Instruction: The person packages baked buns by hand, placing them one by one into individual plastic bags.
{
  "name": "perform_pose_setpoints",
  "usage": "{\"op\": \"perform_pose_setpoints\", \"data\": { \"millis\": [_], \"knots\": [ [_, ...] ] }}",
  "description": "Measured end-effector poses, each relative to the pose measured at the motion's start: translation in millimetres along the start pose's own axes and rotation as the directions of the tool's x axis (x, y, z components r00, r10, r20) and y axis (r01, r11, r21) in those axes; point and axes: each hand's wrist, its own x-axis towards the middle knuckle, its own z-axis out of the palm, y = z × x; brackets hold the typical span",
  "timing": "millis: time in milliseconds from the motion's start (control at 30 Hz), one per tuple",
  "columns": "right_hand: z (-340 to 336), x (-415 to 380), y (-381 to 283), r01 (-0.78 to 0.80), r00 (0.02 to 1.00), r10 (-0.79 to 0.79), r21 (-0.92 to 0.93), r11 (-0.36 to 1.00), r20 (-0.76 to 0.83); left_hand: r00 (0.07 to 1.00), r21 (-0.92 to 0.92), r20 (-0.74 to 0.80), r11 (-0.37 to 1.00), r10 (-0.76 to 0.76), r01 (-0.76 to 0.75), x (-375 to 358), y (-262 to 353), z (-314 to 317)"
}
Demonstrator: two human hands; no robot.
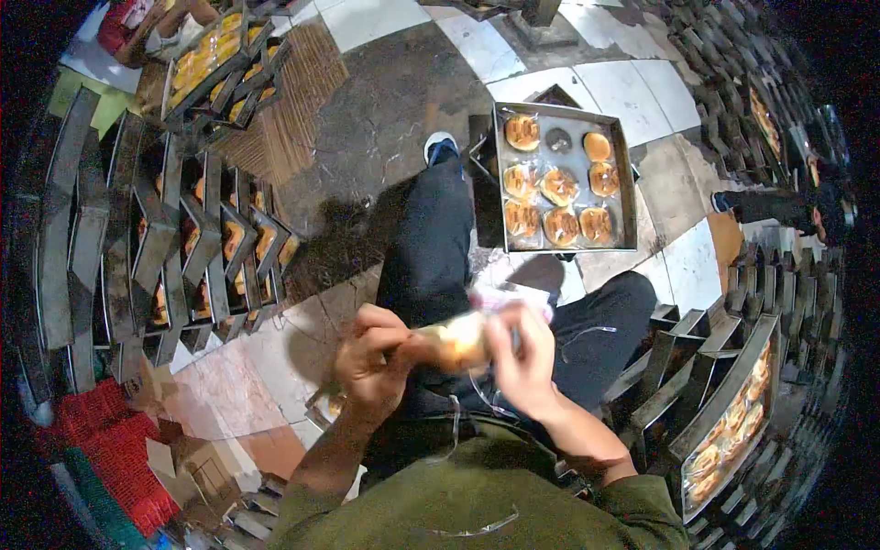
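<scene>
Between my two hands, above my lap, is a golden bun (460, 342), blurred by motion. My left hand (376, 353) pinches its left side, and my right hand (521, 346) grips its right side. Behind my right hand lies a white and pink packet (504, 298), partly hidden. In front of me, a square metal tray (629, 206) holds several browned buns, most in clear wrapping. One round spot (558, 139) in its top row looks dark, without a bun.
Stacked metal trays (147, 229) with buns stand at the left. More tray stacks (678, 367) are at the right, one showing wrapped buns (733, 431). Red netting (115, 449) lies at lower left. Another person's arm (137, 41) is at top left; a person's dark-clothed leg (775, 203) is at right.
</scene>
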Motion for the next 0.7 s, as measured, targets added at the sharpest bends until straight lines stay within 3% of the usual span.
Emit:
{"op": "perform_pose_setpoints", "data": {
  "millis": [33,67,133,233,267,333,367,433,467,533,567,600,633,667,700],
  "knots": [
    [1.1,-8.3,2.7,-0.326,0.942,0.335,0.252,0.911,0.005,0.99,0.029,0.093,0.994,0.105,-0.108,-7.4,-0.5,-3.5],
    [-6.2,-12.3,-10.0,-0.133,0.986,0.15,0.196,0.972,-0.076,0.959,0.048,0.186,0.973,0.212,-0.224,-10.7,-2.0,-7.4],
    [-13.1,-6.0,-27.1,0.083,0.994,-0.063,0.24,0.967,-0.09,0.966,-0.042,0.213,0.989,0.145,-0.139,-8.2,25.0,-2.0],
    [4.3,36.8,-15.9,-0.028,0.999,0.03,0.108,0.994,-0.011,0.959,0.361,0.169,0.891,0.226,-0.274,32.5,0.3,10.4],
    [13.4,52.5,-3.5,-0.094,0.996,0.093,0.115,0.989,0.013,0.991,0.068,-0.041,0.989,-0.128,0.131,39.3,-14.8,15.5],
    [18.9,75.0,25.6,-0.332,0.931,0.357,0.235,0.914,-0.072,0.845,-0.031,-0.378,0.917,-0.378,0.397,65.9,-3.1,4.6],
    [20.1,71.7,16.8,-0.306,0.939,0.329,0.187,0.933,-0.103,0.871,0.065,-0.393,0.936,-0.296,0.347,56.3,-10.7,5.5],
    [29.9,44.5,32.8,-0.54,0.832,0.554,0.267,0.798,0.026,0.9,0.266,-0.382,0.907,-0.211,0.326,25.9,-37.2,0.3],
    [34.8,27.4,45.8,-0.677,0.729,0.672,0.278,0.681,0.13,0.842,0.048,-0.361,0.894,-0.4,0.445,6.7,-49.8,-2.5],
    [44.9,-11.9,66.8,-0.607,0.794,0.601,0.13,0.784,0.086,0.851,0.215,-0.412,0.873,-0.326,0.438,-29.7,-83.2,-8.7],
    [44.5,-14.9,53.5,-0.355,0.921,0.357,0.038,0.934,-0.158,0.761,0.03,-0.456,0.847,-0.461,0.531,-29.7,-74.3,-4.1],
    [36.1,0.5,20.6,-0.141,0.939,0.102,-0.098,0.985,-0.328,0.652,-0.157,-0.467,0.781,-0.598,0.604,-26.8,-55.1,0.7],
    [21.1,18.5,-15.1,0.097,0.972,-0.14,-0.221,0.97,-0.19,0.6,-0.246,-0.406,0.715,-0.689,0.654,-19.6,-32.9,1.6],
    [21.3,21.9,-19.8,0.257,0.967,-0.245,-0.285,0.924,0.076,0.607,-0.246,-0.392,0.714,-0.692,0.655,-5.0,-3.7,4.8],
    [24.2,18.8,-22.7,0.413,0.903,-0.303,-0.427,0.804,0.304,0.503,-0.349,-0.366,0.616,-0.783,0.706,12.9,26.4,9.0]
  ]
}}
